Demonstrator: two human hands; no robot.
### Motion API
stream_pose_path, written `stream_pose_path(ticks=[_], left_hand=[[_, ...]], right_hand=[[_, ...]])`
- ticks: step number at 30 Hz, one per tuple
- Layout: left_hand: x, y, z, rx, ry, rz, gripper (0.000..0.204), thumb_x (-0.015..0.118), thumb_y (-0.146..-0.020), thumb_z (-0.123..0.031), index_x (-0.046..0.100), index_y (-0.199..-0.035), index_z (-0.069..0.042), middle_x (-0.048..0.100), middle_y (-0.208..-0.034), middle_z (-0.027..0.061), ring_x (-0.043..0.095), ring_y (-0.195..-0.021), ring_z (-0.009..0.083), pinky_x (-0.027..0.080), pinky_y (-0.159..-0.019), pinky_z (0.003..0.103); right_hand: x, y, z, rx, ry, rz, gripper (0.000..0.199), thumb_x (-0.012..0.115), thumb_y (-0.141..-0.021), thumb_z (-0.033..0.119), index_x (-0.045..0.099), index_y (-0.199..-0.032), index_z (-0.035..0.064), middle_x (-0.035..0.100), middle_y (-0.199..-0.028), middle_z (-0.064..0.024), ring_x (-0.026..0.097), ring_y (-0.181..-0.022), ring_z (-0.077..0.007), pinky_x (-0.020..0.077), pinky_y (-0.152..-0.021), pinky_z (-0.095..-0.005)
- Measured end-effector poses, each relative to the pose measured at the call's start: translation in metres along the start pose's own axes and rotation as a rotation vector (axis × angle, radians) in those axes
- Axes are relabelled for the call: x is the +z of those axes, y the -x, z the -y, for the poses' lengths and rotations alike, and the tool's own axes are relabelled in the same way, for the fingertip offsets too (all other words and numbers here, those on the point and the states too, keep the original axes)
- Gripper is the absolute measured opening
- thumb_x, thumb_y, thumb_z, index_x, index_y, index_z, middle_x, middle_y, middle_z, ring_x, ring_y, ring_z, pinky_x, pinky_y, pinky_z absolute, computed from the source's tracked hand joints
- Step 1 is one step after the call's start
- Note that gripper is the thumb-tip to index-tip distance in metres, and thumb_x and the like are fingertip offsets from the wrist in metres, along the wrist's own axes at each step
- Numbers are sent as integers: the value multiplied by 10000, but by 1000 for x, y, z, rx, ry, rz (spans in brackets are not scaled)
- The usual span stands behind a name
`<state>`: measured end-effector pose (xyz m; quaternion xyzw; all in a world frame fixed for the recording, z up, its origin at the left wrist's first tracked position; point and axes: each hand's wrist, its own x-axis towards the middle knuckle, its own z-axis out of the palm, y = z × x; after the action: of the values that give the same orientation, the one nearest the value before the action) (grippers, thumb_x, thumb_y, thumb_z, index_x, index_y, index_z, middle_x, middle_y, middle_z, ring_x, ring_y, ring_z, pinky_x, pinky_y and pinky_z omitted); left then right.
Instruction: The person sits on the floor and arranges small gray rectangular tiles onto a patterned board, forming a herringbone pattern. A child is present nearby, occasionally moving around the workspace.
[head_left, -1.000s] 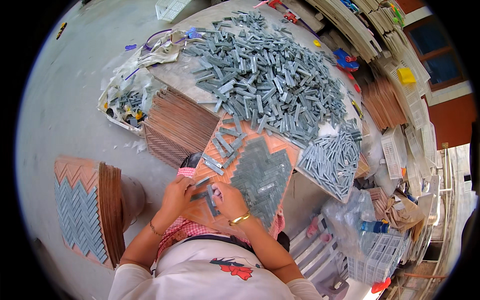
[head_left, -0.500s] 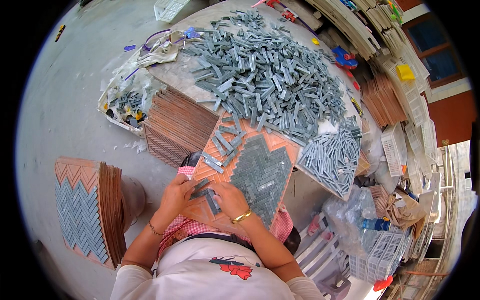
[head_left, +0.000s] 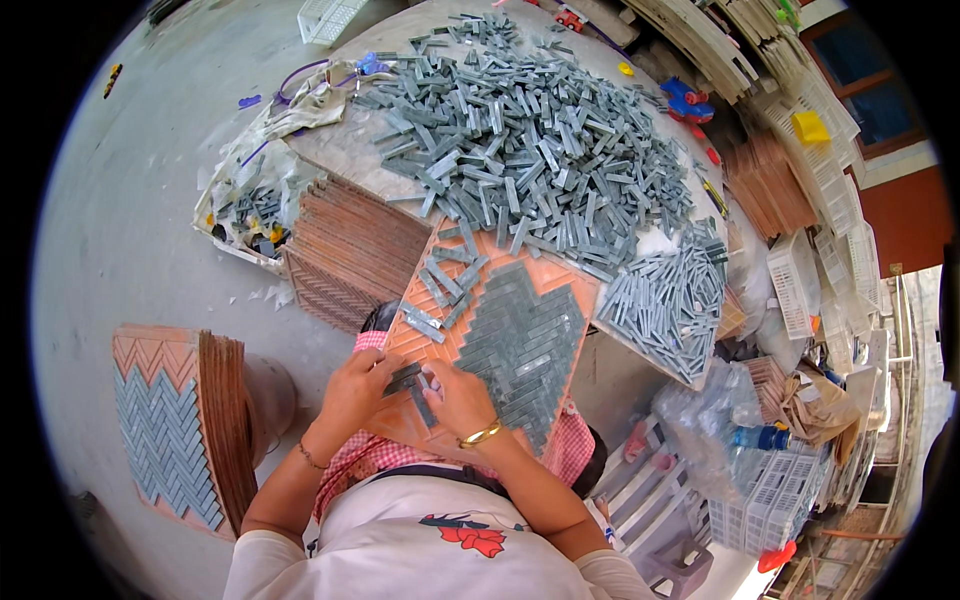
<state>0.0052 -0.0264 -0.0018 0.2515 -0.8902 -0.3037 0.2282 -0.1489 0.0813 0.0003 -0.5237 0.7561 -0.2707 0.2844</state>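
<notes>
On my lap rests an orange moulded tray with herringbone grooves, partly filled by dark grey-green stone strips. My left hand is at the tray's left edge, thumb and fingers closed at the end of a dark strip. Just right of it, my right hand pinches a small strip, mostly hidden by the fingers. Below those fingertips another strip lies slanted in the grooves. Several loose strips are scattered on the tray's upper left part.
A large heap of stone strips covers the table beyond the tray, with thinner strips at its right. Stacked orange trays stand left of the tray; another stack sits lower left. White crates and plastic bags are at right.
My right fingertips have lifted slightly and opened a little more of the dark strips to view. The left hand stays nearly in place; the whole view has shifted slightly.
</notes>
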Motion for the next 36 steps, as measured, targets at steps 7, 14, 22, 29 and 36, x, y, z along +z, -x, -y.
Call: stream_pose_path(ticks=[7, 14, 22, 29, 36], left_hand=[[2, -1, 3, -20, 57, 98, 316, 667, -662, 20, 659, -973, -37, 566, -834, 90, 566, -784, 279, 492, -692, 364], [1, 4, 8, -51, 101, 33, 242, 659, -691, 2, 633, -929, -32, 569, -838, 104, 574, -779, 291, 487, -674, 372], [5, -13, 11, -37, 139, -8, 180, 630, -728, -16, 618, -908, -17, 552, -844, 117, 552, -784, 298, 478, -690, 370], [14, -60, 12, 116, -26, -117, 199, 642, -712, -19, 615, -910, -21, 556, -893, 105, 541, -840, 292, 467, -729, 369], [4, -49, 20, -18, 110, -129, 182, 642, -719, -5, 609, -896, -28, 578, -898, 112, 567, -853, 304, 475, -735, 368]], right_hand=[[1, -2, 1, -72, 27, -16, 245, 627, -730, 37, 559, -964, 59, 611, -831, -138, 602, -763, -334, 486, -665, -414], [-5, 7, 9, -41, 67, 15, 249, 638, -739, 52, 572, -979, 62, 609, -859, -147, 596, -787, -347, 480, -669, -429], [6, 10, -7, -94, 102, 5, 236, 650, -741, 67, 584, -966, 40, 609, -839, -149, 596, -770, -344, 483, -652, -421], [-16, -34, -3, -190, 152, -320, 166, 649, -744, 83, 560, -878, 46, 596, -815, -125, 593, -756, -325, 487, -651, -411], [-17, -43, -9, -68, 87, -112, 191, 635, -752, 95, 555, -914, 34, 613, -821, -168, 602, -771, -352, 491, -654, -430]])
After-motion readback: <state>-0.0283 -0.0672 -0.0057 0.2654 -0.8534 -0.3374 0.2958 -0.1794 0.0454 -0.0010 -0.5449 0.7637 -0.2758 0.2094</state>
